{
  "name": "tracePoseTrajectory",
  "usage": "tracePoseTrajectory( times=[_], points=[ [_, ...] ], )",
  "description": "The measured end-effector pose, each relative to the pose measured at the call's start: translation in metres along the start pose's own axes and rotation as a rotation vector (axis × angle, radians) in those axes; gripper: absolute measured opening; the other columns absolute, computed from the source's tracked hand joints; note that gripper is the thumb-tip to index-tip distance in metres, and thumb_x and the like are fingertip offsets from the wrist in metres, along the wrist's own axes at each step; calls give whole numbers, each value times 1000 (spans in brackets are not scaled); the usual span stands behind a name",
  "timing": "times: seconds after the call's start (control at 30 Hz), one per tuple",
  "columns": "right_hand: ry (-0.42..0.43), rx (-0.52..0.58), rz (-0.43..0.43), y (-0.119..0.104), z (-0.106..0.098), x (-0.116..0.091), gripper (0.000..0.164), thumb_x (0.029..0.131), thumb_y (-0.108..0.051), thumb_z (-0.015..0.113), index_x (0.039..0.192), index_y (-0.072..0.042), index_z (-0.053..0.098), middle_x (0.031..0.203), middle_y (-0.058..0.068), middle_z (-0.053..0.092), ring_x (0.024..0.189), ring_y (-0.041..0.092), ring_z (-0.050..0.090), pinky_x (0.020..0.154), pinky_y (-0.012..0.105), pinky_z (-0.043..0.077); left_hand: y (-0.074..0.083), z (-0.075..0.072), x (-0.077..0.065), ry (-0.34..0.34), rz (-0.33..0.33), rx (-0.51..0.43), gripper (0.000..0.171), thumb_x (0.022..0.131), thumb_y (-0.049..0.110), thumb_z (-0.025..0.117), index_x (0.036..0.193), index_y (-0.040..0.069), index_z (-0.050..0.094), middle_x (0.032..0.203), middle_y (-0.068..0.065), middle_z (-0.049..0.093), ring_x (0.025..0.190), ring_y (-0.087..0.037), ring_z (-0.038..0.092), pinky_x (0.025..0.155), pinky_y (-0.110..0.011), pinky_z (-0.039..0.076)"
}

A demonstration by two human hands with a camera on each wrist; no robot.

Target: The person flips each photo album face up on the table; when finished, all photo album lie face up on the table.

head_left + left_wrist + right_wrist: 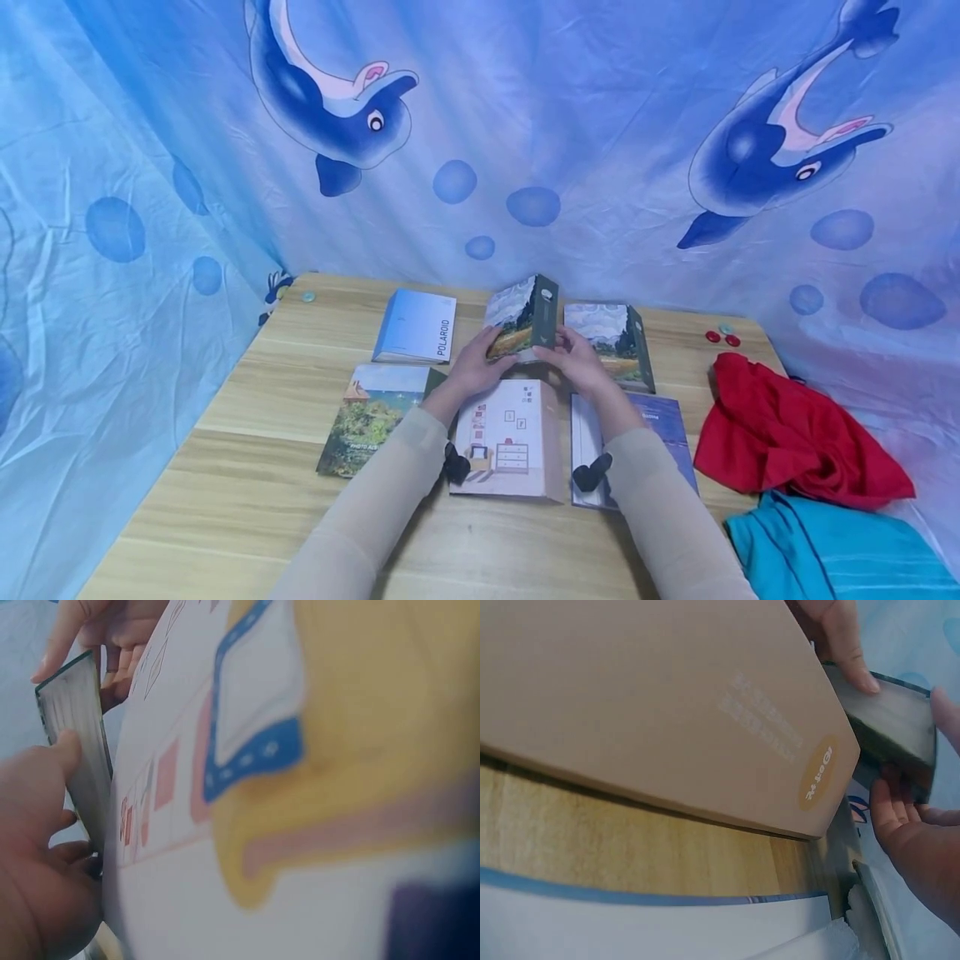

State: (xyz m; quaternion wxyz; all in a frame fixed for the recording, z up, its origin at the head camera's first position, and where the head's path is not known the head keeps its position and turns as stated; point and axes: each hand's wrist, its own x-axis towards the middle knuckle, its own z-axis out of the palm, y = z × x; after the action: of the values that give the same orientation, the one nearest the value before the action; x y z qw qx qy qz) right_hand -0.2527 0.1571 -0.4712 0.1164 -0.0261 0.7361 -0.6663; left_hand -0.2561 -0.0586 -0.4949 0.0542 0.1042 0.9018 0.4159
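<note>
Hands (482, 367) (579, 364) grip album (517, 321) edges, gap to blue book (416, 323).

From my remote feed, I see blue fabric (615, 108) hanging behind and left, printed with dolphins (382, 117) and bubbles (533, 207). A pale, wood-grained bench (225, 467) stands before it.

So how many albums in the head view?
6: held album, with white album nearer; left, POLAROID album beyond garden album; right, tree album beyond blue album. More may be hidden.
</note>
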Motion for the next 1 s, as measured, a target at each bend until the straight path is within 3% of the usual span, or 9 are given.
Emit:
tracePoseTrajectory(
  times=[0.17, 0.37, 0.53, 0.73, 1.0],
  points=[
    [4, 54, -13, 1, 0, -2, 87, 91, -12, 75, 159, -4, 22, 151, 23, 42, 139, 39, 44, 116, 47, 38, 4, 4, 2, -9, 22, -36, 76, 98, 49, 61, 160, 17, 32, 163, -9, 33, 147, -33, 35, 120, -49, 30],
    [12, 31, -56, 2, -1, -1, 86, 93, -15, 75, 160, -9, 21, 153, 21, 42, 136, 39, 48, 110, 45, 45, 12, 7, 1, -16, 24, -94, 75, 97, 51, 62, 159, 20, 34, 163, -6, 35, 146, -31, 36, 120, -47, 30],
    [43, -40, -85, -1, -1, -4, 87, 94, -21, 74, 161, -10, 21, 152, 24, 43, 130, 42, 53, 103, 40, 51, 16, 7, -1, -17, 33, -136, 73, 97, 52, 62, 159, 24, 35, 160, -6, 40, 145, -29, 39, 119, -45, 32],
    [85, -164, -87, -9, 3, -10, 91, 93, -35, 75, 162, -15, 20, 154, 23, 40, 129, 42, 53, 106, 49, 47, 18, 7, 0, -25, 53, -183, 75, 97, 52, 63, 160, 25, 34, 159, -8, 41, 144, -30, 40, 119, -46, 32],
    [104, -197, -136, -12, 6, -13, 86, 96, -29, 72, 163, -15, 20, 145, 22, 46, 109, 37, 63, 92, 47, 57, 19, 10, 3, -46, 94, -300, 73, 98, 42, 64, 161, 26, 30, 160, -6, 39, 143, -27, 42, 119, -44, 33]
  ],
)
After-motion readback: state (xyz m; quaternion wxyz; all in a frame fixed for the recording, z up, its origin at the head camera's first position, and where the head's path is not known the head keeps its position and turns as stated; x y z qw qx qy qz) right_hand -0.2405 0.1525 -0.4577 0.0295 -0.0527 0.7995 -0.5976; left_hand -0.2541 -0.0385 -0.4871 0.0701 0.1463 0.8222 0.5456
